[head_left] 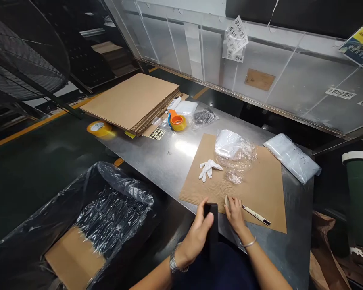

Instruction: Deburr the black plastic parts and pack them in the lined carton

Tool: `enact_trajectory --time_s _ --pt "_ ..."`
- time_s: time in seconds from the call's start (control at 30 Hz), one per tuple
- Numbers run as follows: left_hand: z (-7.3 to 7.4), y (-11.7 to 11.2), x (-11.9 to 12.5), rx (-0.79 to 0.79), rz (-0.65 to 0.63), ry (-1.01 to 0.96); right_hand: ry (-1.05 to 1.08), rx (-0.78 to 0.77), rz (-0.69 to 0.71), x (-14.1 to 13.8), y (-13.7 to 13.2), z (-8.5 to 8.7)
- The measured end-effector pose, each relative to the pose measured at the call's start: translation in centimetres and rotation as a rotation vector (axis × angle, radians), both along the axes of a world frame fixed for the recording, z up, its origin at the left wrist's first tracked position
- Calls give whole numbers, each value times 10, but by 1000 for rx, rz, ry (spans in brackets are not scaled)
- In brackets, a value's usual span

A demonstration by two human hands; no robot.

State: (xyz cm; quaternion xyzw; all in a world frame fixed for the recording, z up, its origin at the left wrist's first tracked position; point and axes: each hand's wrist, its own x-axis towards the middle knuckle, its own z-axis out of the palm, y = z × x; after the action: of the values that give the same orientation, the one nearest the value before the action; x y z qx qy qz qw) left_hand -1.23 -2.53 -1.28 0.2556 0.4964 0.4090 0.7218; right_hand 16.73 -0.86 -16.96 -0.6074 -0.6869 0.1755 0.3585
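A black, bar-like block [211, 225] stands upright in my left hand [196, 231], its thumb and fingers wrapped round the sides. My right hand [235, 211] is low over the brown cardboard sheet [264, 181], closed at the fingertips on a small pale piece [226, 200]. From beside its fingers runs a pale stick with a dark end [256, 215]; whether it joins the pale piece is hidden. A white glove [209, 169] lies on the cardboard beyond my hands. Behind it are clear plastic bags [232, 147] with white contents.
Stacked cardboard [133, 100] occupies the far left of the metal table [151, 161]. Tape rolls [178, 122] and a sticker sheet [156, 134] lie nearby. A white packet [292, 157] rests at right. A black-lined bin [124, 189] stands lower left; a green bin [361, 193] is right.
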Motion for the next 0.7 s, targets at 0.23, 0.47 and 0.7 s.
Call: enact_trajectory --time_s 0.23,0.47,0.7 --pt "3 -3 -3 169 -263 155 212 -162 67 -5 5 66" --pt "21 -7 -2 233 -359 172 627 -362 361 -11 -20 163" --pt "32 -11 -2 239 -470 184 731 -434 396 -5 -24 173"
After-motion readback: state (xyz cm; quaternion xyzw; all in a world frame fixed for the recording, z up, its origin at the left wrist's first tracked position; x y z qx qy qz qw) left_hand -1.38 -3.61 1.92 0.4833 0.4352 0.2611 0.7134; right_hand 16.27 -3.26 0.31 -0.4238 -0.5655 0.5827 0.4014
